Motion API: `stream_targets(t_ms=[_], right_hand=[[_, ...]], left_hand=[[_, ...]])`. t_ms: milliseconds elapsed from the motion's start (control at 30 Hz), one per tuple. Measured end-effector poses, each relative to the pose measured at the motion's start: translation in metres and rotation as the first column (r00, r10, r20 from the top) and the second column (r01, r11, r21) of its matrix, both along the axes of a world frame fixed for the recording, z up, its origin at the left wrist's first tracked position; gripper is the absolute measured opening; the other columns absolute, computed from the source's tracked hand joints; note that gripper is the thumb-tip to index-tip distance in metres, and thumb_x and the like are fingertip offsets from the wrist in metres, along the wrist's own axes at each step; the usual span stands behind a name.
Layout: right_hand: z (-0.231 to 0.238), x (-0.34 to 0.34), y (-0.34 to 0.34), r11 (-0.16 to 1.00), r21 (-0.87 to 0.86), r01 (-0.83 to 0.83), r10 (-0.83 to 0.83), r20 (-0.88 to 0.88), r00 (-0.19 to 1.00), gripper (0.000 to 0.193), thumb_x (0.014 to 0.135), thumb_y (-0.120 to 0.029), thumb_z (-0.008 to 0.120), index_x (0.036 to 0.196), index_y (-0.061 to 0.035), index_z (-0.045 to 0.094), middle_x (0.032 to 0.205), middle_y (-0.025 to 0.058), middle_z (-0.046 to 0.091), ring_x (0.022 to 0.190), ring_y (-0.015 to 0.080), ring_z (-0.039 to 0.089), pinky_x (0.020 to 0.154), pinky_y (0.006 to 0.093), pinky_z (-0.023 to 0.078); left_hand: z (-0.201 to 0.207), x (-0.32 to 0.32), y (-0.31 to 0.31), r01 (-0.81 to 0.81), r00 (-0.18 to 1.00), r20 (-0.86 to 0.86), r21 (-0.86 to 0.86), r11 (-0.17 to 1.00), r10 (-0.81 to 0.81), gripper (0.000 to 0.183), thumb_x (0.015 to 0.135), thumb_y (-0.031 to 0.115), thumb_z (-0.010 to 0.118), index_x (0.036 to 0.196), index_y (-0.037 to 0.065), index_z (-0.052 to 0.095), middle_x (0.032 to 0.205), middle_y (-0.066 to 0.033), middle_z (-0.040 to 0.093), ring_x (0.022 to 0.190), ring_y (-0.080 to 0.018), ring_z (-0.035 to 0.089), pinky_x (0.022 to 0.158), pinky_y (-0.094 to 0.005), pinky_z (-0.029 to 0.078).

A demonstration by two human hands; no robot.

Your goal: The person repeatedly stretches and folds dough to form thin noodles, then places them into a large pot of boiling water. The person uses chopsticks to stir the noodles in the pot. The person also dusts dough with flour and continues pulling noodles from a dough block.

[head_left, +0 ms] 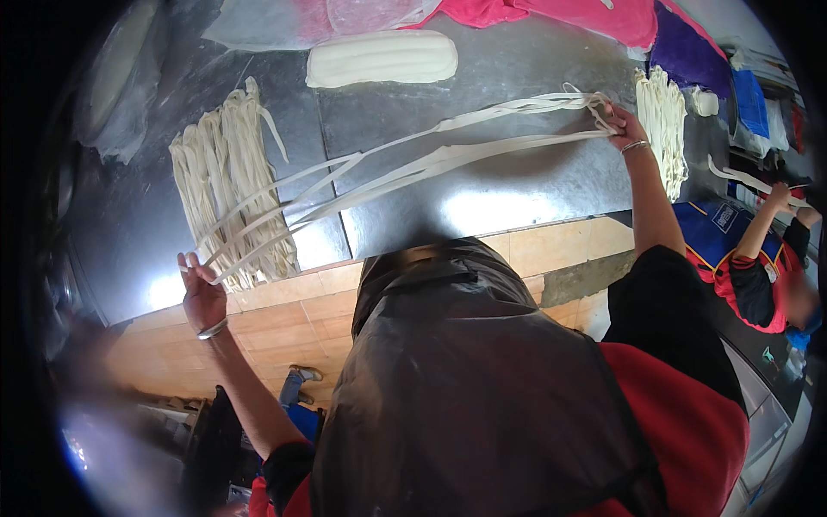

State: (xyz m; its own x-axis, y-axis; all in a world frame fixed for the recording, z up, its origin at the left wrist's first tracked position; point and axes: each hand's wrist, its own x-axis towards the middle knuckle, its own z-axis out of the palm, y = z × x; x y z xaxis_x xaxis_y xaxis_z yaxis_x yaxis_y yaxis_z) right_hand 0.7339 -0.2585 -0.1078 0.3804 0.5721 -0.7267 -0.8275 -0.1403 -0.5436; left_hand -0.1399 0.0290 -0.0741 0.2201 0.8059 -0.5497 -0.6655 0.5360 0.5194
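Several long dough strands [448, 157] stretch between my hands over the dark metal table [517, 194]. At the left, my left hand [204, 297] is closed on one end of the strands, near the table's front edge. My right hand [622, 125] grips the other end at the right, farther from me, with the strands looped about its fingers. Beneath the strands at the left lies a wide bundle of noodles [226, 164]. Another noodle bundle [662, 129] lies just beyond my right hand.
A pale dough slab [382, 59] lies at the table's back, before pink cloths [551, 19] and clear plastic. A purple cloth [689, 56] covers the far right corner. At the right, a co-worker [758, 267] holds a dough strip [743, 177]. Another person's foot [305, 373] shows on the tiled floor.
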Motion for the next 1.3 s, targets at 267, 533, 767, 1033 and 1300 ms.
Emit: stream_targets(t_ms=[267, 533, 767, 1033, 1300], right_hand=[[0.045, -0.16, -0.02, 0.785, 0.616, 0.058, 0.172, -0.307, 0.936, 0.032, 0.095, -0.013, 0.045, 0.12, 0.007, 0.046, 0.075, 0.0041, 0.054, 0.047, 0.0026, 0.037, 0.037, 0.0149, 0.027], [0.065, -0.353, 0.031, 0.679, 0.316, -0.663, 0.529, 0.415, 0.74, 0.026, 0.088, -0.012, 0.063, 0.111, -0.0013, 0.059, 0.095, 0.0077, 0.065, 0.087, 0.0151, 0.064, 0.075, 0.0296, 0.051], [0.098, -0.335, 0.001, 0.757, 0.09, -0.647, 0.601, 0.289, 0.745, 0.02, 0.093, -0.02, 0.058, 0.096, -0.0029, 0.067, 0.067, 0.0035, 0.062, 0.05, 0.007, 0.05, 0.046, 0.021, 0.039], [0.095, -0.318, -0.035, 0.982, 0.072, -0.173, 0.141, 0.326, 0.935, 0.017, 0.094, -0.012, 0.055, 0.099, 0.0019, 0.064, 0.068, 0.005, 0.061, 0.051, 0.0092, 0.05, 0.052, 0.0229, 0.045], [0.109, -0.306, -0.034, 0.947, 0.32, -0.031, -0.002, 0.103, 0.995, 0.021, 0.093, -0.013, 0.055, 0.103, 0.0042, 0.063, 0.07, 0.0043, 0.061, 0.052, 0.0094, 0.048, 0.064, 0.028, 0.051]], left_hand=[[0.095, 0.154, -0.098, 0.176, 0.973, 0.102, 0.235, 0.956, -0.205, 0.057, 0.095, 0.004, 0.043, 0.147, 0.017, 0.024, 0.124, -0.0143, 0.057, 0.095, -0.0193, 0.063, 0.051, -0.0182, 0.055], [0.087, 0.365, -0.172, 0.588, 0.803, 0.008, 0.143, 0.796, -0.595, 0.054, 0.092, 0.001, 0.048, 0.143, 0.004, 0.031, 0.118, -0.0139, 0.058, 0.11, -0.024, 0.057, 0.09, -0.0343, 0.049], [0.08, 0.397, -0.126, 0.785, 0.618, -0.26, 0.154, 0.6, -0.742, 0.049, 0.092, 0.004, 0.049, 0.14, 0.005, 0.038, 0.123, -0.0128, 0.056, 0.112, -0.0235, 0.056, 0.093, -0.0355, 0.046], [0.048, 0.434, -0.043, 0.899, 0.274, -0.961, 0.269, 0.345, 0.036, 0.04, 0.082, 0.016, 0.063, 0.122, 0.013, 0.06, 0.116, -0.0096, 0.063, 0.095, -0.026, 0.064, 0.082, -0.0362, 0.05], [-0.022, 0.447, -0.108, 0.964, -0.184, -0.968, -0.144, 0.222, 0.173, 0.022, 0.074, 0.012, 0.064, 0.095, 0.012, 0.065, 0.093, -0.0106, 0.066, 0.085, -0.0367, 0.063, 0.075, -0.045, 0.051]])
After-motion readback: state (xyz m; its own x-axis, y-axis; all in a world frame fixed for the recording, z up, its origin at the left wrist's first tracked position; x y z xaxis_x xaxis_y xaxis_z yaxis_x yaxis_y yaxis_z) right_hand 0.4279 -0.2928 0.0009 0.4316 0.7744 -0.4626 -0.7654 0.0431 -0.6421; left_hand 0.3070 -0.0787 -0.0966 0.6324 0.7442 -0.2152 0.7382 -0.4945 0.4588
